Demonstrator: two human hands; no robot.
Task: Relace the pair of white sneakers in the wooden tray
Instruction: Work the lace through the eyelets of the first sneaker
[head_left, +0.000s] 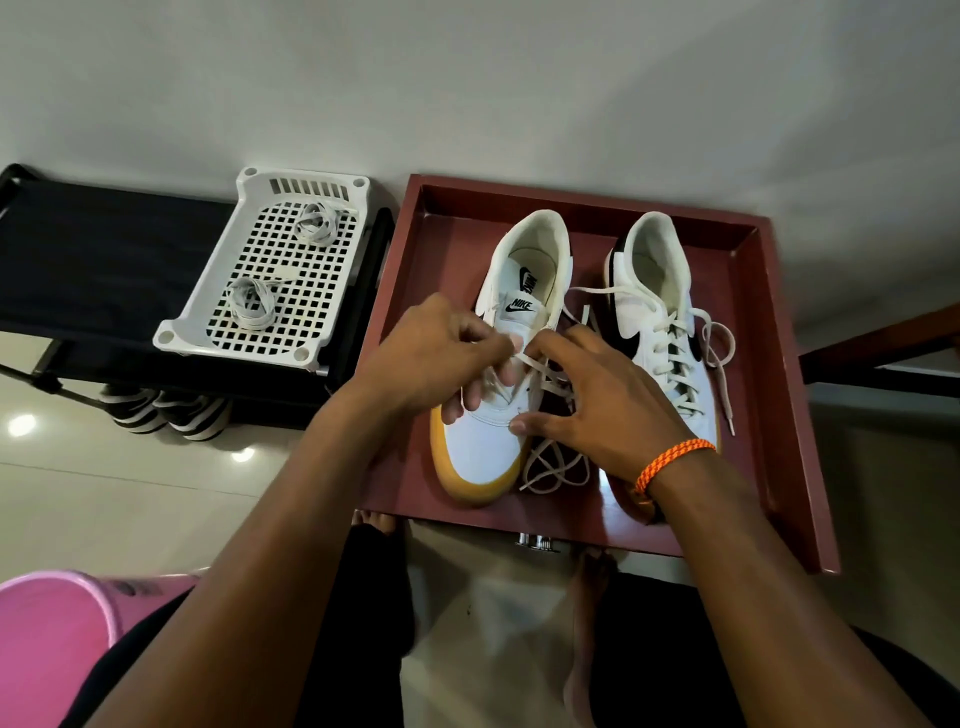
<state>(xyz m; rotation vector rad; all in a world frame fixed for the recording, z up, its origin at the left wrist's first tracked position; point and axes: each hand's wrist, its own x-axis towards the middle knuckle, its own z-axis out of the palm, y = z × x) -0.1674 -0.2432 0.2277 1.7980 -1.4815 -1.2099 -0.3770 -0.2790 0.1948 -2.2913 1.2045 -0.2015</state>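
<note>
Two white sneakers with gum soles stand toes toward me in the reddish wooden tray. The left sneaker is under both hands. My left hand pinches a white lace over its eyelets, fingers curled. My right hand, with an orange cord at the wrist, pinches the same lace from the right side, thumb resting on the toe. Loose lace lies between the shoes. The right sneaker is laced, its lace ends untied and trailing right.
A white perforated plastic basket holding two coiled laces sits on a dark rack at the left. Striped slippers lie under the rack. A pink bucket is at the lower left. My bare feet show below the tray.
</note>
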